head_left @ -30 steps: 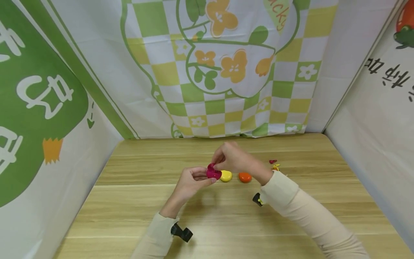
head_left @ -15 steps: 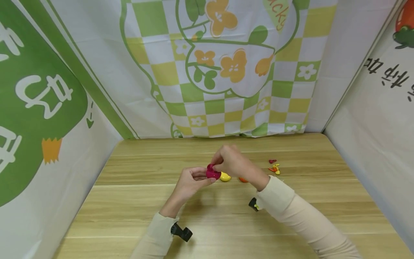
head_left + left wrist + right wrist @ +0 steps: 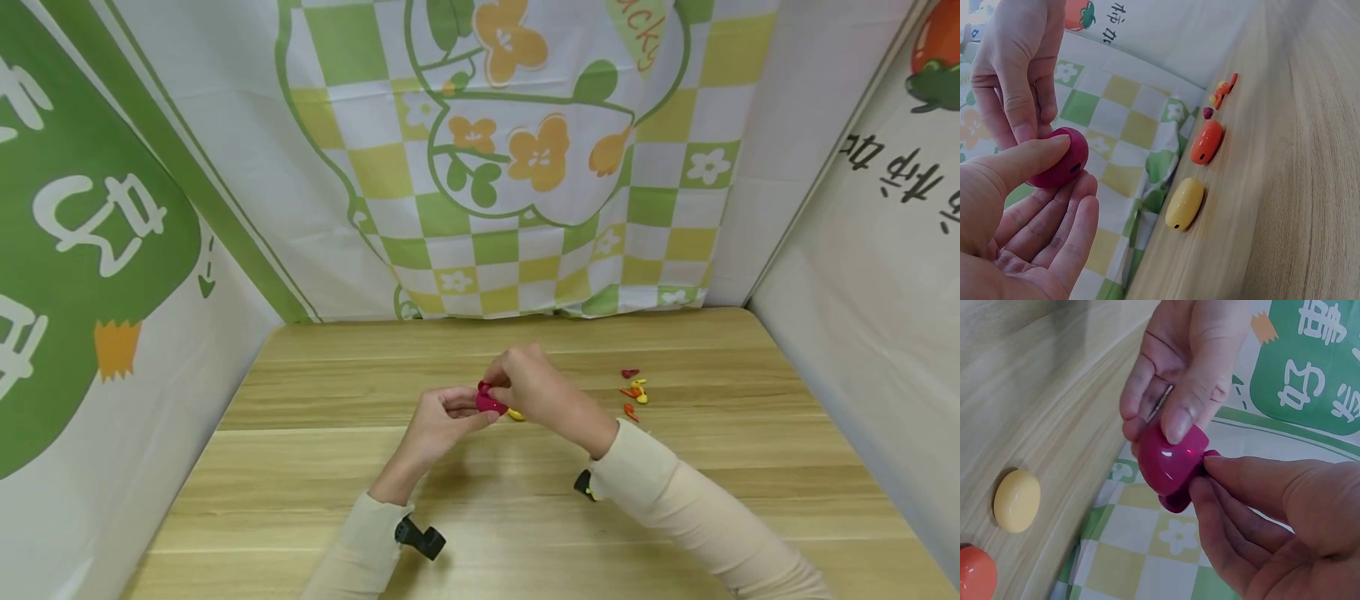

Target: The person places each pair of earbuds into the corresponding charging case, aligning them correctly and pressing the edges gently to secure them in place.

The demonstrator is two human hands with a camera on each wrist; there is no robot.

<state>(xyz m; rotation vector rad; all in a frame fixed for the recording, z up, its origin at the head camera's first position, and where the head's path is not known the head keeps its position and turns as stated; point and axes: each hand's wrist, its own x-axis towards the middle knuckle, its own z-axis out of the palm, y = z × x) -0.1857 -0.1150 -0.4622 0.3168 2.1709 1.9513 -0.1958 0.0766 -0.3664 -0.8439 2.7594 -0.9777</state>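
Note:
A glossy magenta earbud case is held in the air by my left hand, gripped between thumb and fingers. Its rounded lid stands open on the side facing my right hand. There the right thumb and index finger pinch a small magenta piece at the opening, mostly hidden by the fingertips. A dark port slot shows on the case in the left wrist view. On the table lie a yellow case and an orange case, both closed; in the head view the right hand covers the orange one.
To the right on the wooden table lie small loose earbuds: a magenta one, a yellow one and an orange one among them. Printed cloth hangs behind the table. Each wrist carries a black camera.
My right hand has lowered slightly and drawn left and nearer, now covering the orange case and part of the yellow one. The magenta case stays in the left hand, nearly still.

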